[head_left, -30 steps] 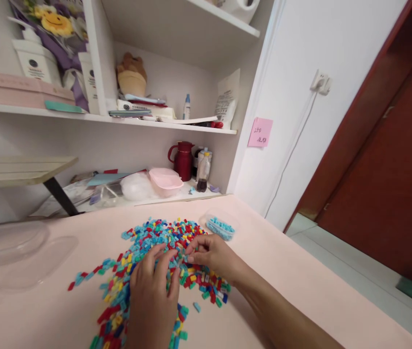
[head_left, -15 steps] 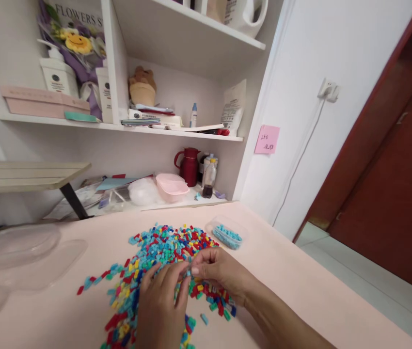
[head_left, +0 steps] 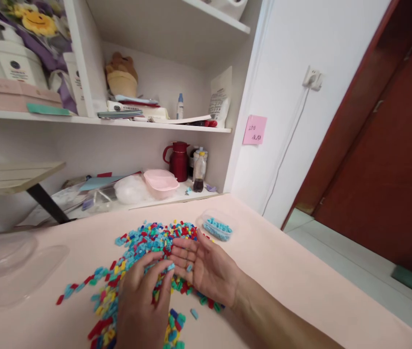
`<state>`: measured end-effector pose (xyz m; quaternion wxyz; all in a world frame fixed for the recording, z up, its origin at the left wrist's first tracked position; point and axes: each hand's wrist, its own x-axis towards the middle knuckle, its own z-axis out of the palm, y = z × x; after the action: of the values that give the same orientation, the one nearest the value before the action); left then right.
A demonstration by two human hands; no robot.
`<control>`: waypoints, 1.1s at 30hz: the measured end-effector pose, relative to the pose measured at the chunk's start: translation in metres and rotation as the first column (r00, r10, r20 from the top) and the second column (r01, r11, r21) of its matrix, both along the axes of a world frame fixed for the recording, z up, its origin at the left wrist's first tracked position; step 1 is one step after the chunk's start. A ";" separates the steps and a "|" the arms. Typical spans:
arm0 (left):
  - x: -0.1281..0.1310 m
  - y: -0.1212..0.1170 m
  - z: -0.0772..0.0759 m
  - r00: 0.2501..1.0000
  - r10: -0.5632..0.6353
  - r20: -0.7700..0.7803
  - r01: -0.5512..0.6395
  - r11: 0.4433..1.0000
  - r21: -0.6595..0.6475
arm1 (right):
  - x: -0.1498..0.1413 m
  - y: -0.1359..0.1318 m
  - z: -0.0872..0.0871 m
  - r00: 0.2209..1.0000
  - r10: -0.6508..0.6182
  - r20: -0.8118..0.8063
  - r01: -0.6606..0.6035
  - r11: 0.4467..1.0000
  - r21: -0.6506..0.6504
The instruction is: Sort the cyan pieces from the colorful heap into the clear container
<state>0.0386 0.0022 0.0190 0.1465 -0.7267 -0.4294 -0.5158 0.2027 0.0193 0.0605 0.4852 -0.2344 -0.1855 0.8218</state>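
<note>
My left hand (head_left: 146,291) pinches a small light blue building block (head_left: 170,266) between thumb and forefinger, over the pile. Palm up beside it, my right hand (head_left: 209,271) is open with its fingers stretched out. Another light blue block (head_left: 189,268) lies loose on those fingers. Beneath and around both hands spreads a pile of small blocks (head_left: 148,240) in light blue, red, yellow, green and dark blue; the hands hide part of it. A clear plastic box (head_left: 217,225) holding light blue blocks stands behind my right hand.
A single light blue block (head_left: 194,313) lies on the pink tabletop (head_left: 282,291). Clear plastic lids or trays (head_left: 31,271) rest at the left. A white shelf (head_left: 155,125) rises at the back, with a pink container (head_left: 161,184), a red jug (head_left: 179,162) and a bottle (head_left: 199,172) below it.
My right hand has let go of its pinch and turned palm up, with a light blue block on its fingers. The hands have drawn slightly apart. The camera view has shifted to the right.
</note>
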 end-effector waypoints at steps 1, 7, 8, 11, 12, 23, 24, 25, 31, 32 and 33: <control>0.001 0.000 0.000 1.000 0.003 -0.010 -0.003 1.000 0.005 | -0.001 -0.001 -0.001 1.000 0.014 -0.008 -0.014 1.000 0.001; 0.008 0.002 -0.003 0.998 0.003 -0.065 -0.003 1.000 -0.008 | -0.004 -0.002 -0.006 0.998 0.051 -0.026 -0.051 0.999 0.002; 0.008 0.001 -0.004 0.998 0.001 -0.063 -0.002 1.000 -0.015 | -0.005 -0.002 -0.007 0.998 0.054 -0.023 -0.054 0.999 0.001; 0.009 0.001 -0.008 0.998 0.008 -0.060 -0.011 0.999 -0.051 | -0.007 -0.002 -0.009 0.998 0.058 -0.016 -0.058 0.998 -0.016; 0.009 0.000 -0.009 0.998 0.014 -0.062 -0.019 0.997 -0.074 | -0.008 -0.003 -0.010 0.998 0.056 -0.016 -0.056 0.998 -0.025; 0.012 -0.001 -0.024 0.991 0.030 -0.127 -0.072 0.936 -0.344 | -0.015 -0.005 -0.011 0.998 -0.011 0.063 0.013 0.999 -0.030; 0.011 -0.001 -0.023 0.992 0.028 -0.126 -0.072 0.932 -0.355 | -0.015 -0.005 -0.011 0.998 -0.015 0.067 0.017 1.000 -0.023; 0.011 -0.001 -0.023 0.992 0.030 -0.123 -0.073 0.928 -0.365 | -0.016 -0.006 -0.011 0.998 -0.017 0.068 0.019 1.000 -0.016; 0.012 -0.001 -0.023 0.994 0.048 -0.100 -0.080 0.936 -0.342 | -0.016 -0.009 -0.011 0.999 0.013 0.050 -0.014 0.999 0.032; 0.012 0.000 -0.024 0.994 0.049 -0.099 -0.079 0.939 -0.335 | -0.016 -0.009 -0.011 0.999 0.022 0.049 -0.024 0.999 0.038; 0.011 0.000 -0.024 0.994 0.050 -0.100 -0.080 0.941 -0.330 | -0.016 -0.009 -0.011 0.998 0.028 0.050 -0.031 0.999 0.044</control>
<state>0.0497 0.0024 -0.0055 0.0577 -0.7488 -0.5272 -0.3976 0.1868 0.0098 0.0499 0.4734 -0.2408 -0.2189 0.8185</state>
